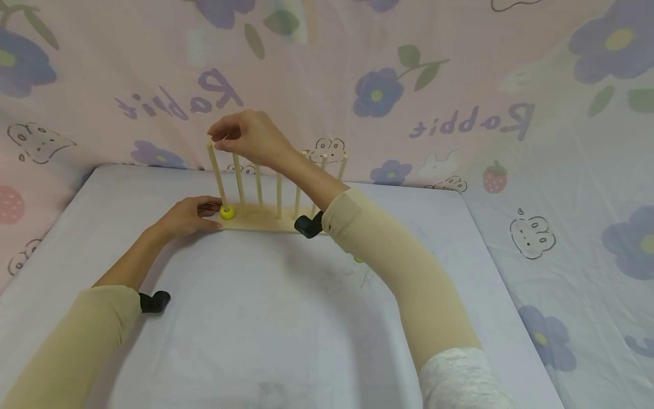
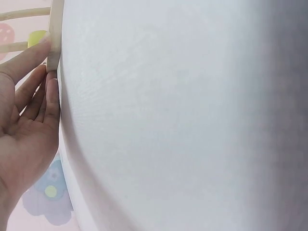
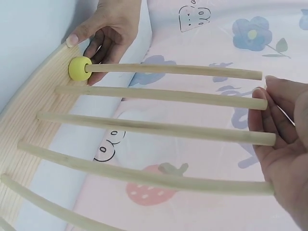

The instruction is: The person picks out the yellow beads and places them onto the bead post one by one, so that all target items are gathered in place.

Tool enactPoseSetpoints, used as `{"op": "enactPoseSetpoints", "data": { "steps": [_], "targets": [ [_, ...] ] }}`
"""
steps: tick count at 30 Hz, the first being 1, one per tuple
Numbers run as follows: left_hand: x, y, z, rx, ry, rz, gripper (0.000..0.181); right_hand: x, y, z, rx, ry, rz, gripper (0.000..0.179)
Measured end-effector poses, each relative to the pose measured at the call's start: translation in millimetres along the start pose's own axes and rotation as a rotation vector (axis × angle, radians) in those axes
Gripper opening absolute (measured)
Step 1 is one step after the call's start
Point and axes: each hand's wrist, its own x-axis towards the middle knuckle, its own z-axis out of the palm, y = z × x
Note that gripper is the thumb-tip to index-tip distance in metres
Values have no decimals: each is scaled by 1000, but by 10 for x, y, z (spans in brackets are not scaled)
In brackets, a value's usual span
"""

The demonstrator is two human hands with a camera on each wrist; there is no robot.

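A wooden peg stand has a flat base (image 1: 260, 216) and a row of several upright dowels. Down at the foot of the leftmost dowel (image 1: 217, 179), a yellow bead (image 3: 77, 69) sits threaded on it. My left hand (image 1: 184, 218) grips the left end of the base, its thumb at the front edge and its fingers around the end. High above the bead, my right hand (image 1: 252, 135) hovers at the top of that same dowel. In the right wrist view, nothing shows between the fingertips of the right hand (image 3: 291, 120). My right forearm hides part of the stand's right side.
Partly hidden by the right sleeve, a small yellow object (image 1: 359, 259) lies on the white tabletop (image 1: 245, 318). A patterned cloth (image 1: 317, 68) hangs behind the table. Black wrist mounts (image 1: 155, 302) stick out from both sleeves.
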Motion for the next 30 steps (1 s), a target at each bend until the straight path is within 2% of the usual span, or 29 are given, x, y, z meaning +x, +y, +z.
{"op": "enactPoseSetpoints", "data": {
  "steps": [3, 15, 23, 27, 30],
  "targets": [
    [-9, 5, 3, -4, -1, -3, 74, -4, 7, -31, 33, 29, -17, 22],
    [0, -13, 4, 20, 8, 3, 74, -168, 38, -281, 135, 120, 43, 21],
    [-9, 25, 21, 3, 5, -3, 71, -378, 272, -430, 117, 195, -41, 22],
    [-20, 41, 14, 14, 4, 0, 71, -492, 386, -516, 144, 228, -39, 22],
    [-28, 35, 10, 7, 4, -1, 72, -563, 448, -581, 165, 238, 4, 24]
  ]
}}
